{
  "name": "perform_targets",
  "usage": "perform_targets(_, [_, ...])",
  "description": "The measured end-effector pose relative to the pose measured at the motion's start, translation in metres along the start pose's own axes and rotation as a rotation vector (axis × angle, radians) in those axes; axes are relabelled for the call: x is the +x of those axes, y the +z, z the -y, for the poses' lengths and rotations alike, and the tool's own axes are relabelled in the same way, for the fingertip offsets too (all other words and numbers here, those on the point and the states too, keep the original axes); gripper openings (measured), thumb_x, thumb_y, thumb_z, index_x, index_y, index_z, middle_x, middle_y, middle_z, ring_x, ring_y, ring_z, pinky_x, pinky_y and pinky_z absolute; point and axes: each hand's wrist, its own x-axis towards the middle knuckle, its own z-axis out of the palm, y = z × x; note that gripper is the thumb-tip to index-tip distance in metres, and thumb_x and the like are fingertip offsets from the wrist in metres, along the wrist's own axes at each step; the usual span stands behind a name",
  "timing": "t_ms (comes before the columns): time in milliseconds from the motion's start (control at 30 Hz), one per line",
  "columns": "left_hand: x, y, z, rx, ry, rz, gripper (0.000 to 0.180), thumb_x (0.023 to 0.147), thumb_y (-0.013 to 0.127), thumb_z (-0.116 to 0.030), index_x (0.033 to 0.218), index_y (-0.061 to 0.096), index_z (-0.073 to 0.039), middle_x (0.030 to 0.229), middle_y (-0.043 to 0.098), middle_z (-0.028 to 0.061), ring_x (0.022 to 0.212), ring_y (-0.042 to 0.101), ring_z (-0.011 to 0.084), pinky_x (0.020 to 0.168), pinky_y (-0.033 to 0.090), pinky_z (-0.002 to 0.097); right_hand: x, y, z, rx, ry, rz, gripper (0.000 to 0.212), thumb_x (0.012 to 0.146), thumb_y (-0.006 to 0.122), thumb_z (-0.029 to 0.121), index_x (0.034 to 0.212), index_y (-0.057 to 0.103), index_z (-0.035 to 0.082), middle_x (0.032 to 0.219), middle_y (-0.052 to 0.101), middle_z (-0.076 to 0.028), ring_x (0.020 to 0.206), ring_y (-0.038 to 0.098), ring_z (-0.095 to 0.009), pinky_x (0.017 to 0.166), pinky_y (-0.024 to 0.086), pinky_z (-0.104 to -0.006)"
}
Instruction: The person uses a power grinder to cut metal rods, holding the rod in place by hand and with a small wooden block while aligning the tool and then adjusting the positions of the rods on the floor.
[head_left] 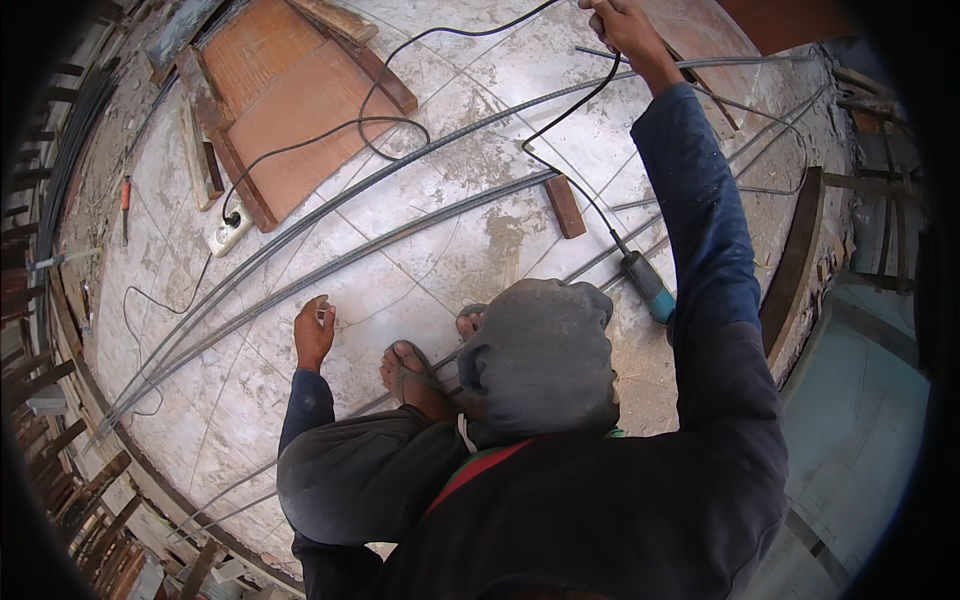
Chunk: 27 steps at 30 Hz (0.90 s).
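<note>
My right hand (622, 32) is stretched far forward at the top of the head view, its fingers closed on a black power cord (570, 112). From there the cord drops to a teal-and-black power tool (648, 285) lying by my right arm, its front end hidden behind my sleeve. Close to my left foot, my left hand (314, 332) is held with curled fingers; a small pale thing seems pinched in them, too small to name. Long ribbed steel bars (400, 160) run across the floor ahead of both feet.
A white socket block (231, 232) with a black plug stands at the left, beside wooden boards (300, 110). A short wood block (565, 207) lies by the ends of some bars. An orange-handled screwdriver-like tool (125, 195) lies far left. A timber (795, 255) edges the right side.
</note>
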Motion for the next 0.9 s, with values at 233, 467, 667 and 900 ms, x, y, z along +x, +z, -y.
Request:
perform_targets(233, [-0.014,-0.016,0.001,-0.013,-0.034,-0.059,0.033,0.089,0.064,-0.023,0.116,0.064,-0.003,0.1,0.069,0.0177,0.084,0.068,0.0305,0.076,0.053,0.0392,0.02,-0.021,-0.001,-0.349,-0.117,-0.619,0.06,0.089,0.055,0.048,0.128,0.056,0.002,0.109,0.048,-0.01,0.098,0.041,-0.025,0.078,0.034,-0.0428])
perform_targets(467, [-0.054,-0.007,0.026,-0.003,-0.153,-0.026,0.035,0.088,0.063,-0.028,0.113,0.065,-0.003,0.101,0.069,0.0169,0.088,0.066,0.0328,0.08,0.052,0.0423,-0.109,0.133,-0.003,-0.646,-0.615,-0.248,0.045,0.09,0.061,0.037,0.119,0.061,0.003,0.123,0.06,-0.019,0.116,0.055,-0.037,0.096,0.045,-0.0452])
perform_targets(667, [-0.07,0.013,0.029,0.041,-0.151,-0.011,0.042,0.088,0.062,-0.029,0.12,0.059,-0.002,0.115,0.062,0.021,0.104,0.06,0.0364,0.091,0.048,0.0438,-0.216,0.282,-0.097,-0.564,-0.664,0.657,0.023,0.086,0.067,0.018,0.102,0.067,0.001,0.107,0.067,-0.019,0.102,0.062,-0.039,0.09,0.049,-0.0439])
perform_targets(900, [-0.099,0.025,0.022,0.205,-0.333,0.237,0.077,0.083,0.07,-0.032,0.144,0.036,-0.001,0.156,0.02,0.0251,0.137,0.036,0.042,0.106,0.04,0.0477,-0.256,0.33,-0.136,-0.77,-0.66,0.728,0.022,0.085,0.065,0.018,0.105,0.066,0.008,0.097,0.061,-0.013,0.095,0.058,-0.034,0.08,0.05,-0.0448])
